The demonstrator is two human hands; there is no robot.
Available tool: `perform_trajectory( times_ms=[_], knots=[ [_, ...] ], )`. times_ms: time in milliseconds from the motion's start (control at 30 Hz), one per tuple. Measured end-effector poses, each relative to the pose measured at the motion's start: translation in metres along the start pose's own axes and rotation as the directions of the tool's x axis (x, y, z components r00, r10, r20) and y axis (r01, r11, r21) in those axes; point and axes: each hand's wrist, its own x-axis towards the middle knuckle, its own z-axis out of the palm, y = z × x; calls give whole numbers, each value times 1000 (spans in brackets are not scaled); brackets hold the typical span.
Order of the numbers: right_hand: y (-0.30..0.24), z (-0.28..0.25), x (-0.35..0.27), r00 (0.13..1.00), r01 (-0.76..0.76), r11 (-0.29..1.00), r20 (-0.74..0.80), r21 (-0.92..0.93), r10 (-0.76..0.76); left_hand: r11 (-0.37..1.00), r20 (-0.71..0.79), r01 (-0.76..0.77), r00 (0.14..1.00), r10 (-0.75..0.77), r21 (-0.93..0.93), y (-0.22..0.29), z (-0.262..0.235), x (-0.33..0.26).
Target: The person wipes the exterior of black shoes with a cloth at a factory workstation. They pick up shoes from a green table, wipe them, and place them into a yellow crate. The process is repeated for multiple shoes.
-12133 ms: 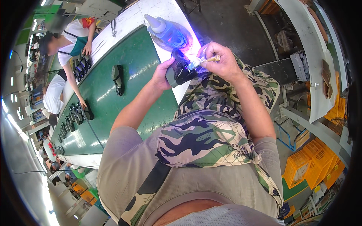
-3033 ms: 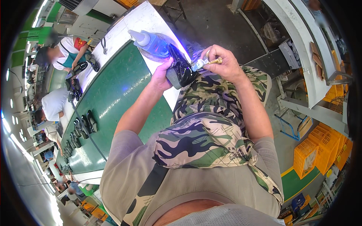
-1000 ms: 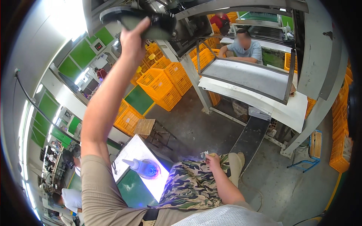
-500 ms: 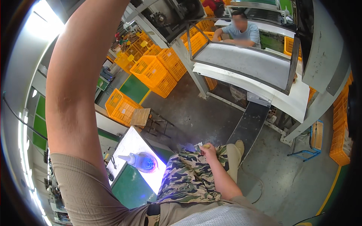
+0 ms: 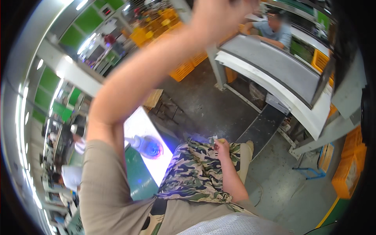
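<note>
My left arm is raised and bent across the upper view. My left hand (image 5: 223, 17), smeared by motion, is cut off at the top edge, so its fingers cannot be read. Low over my camouflage-patterned lap is my right hand (image 5: 222, 149), its fingers closed around a small pale and dark thing too small to name. To the left of my lap, a translucent squeeze bottle (image 5: 148, 146) with a pointed nozzle stands on a brightly lit white panel (image 5: 158, 170). Neither hand touches the bottle.
A wooden-topped stool (image 5: 153, 98) stands beyond the panel. Orange crates (image 5: 182, 72) are stacked behind my arm, with more crates (image 5: 348, 168) at the right. A framed grey screen (image 5: 270, 64) lies on a machine ahead, where a person (image 5: 274, 31) sits. A blue-framed stool (image 5: 319, 164) is at the right.
My left arm has swung from the upper left toward the right, bringing the hand into view at the top. The view has turned. My right hand stays closed over my lap.
</note>
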Motion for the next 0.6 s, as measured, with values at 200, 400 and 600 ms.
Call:
perform_trajectory(
  times_ms=[200, 400, 600],
  knots=[
    [16, 3, -10, 991, -82, 996, 104, 33, 78, 954, 244, 249, 948, -205, -169, -8, 35, -366],
    [3, 7, -13, 973, -146, 989, 175, -35, 150, 782, 292, 621, 759, -582, -55, 10, 74, -616],
    [-17, 20, -2, 950, -163, 964, 231, -211, 211, 873, 185, 488, 858, -479, -5, 30, 102, -674]
  ],
)
